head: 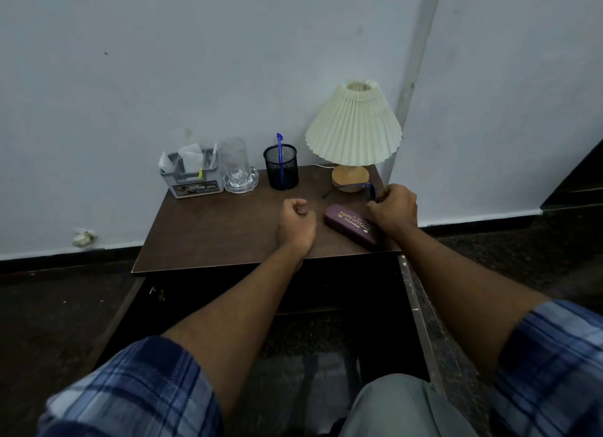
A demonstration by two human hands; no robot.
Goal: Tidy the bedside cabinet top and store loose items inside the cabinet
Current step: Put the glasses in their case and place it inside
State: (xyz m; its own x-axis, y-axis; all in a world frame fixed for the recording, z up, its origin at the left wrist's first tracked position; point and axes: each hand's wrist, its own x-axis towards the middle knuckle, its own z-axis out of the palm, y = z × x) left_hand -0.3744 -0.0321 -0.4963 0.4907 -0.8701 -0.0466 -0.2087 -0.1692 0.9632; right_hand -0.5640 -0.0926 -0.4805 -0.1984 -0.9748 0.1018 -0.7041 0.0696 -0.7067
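The dark brown cabinet top (212, 234) fills the middle of the head view. A closed purple glasses case (347, 223) with gold lettering lies at its front right. My right hand (393, 208) is above the case's right end, shut on a pair of blue-framed glasses (365, 188) that sticks out toward the lamp base. My left hand (297, 223) rests on the top just left of the case, curled into a fist with nothing visible in it.
Along the back wall stand a grey organiser (191, 175) with papers, a glass mug (236, 167), a black mesh pen holder (281, 170) with a blue pen, and a pleated lamp (354, 133). Below the top, the cabinet front (293, 293) is dark. The floor surrounds the cabinet.
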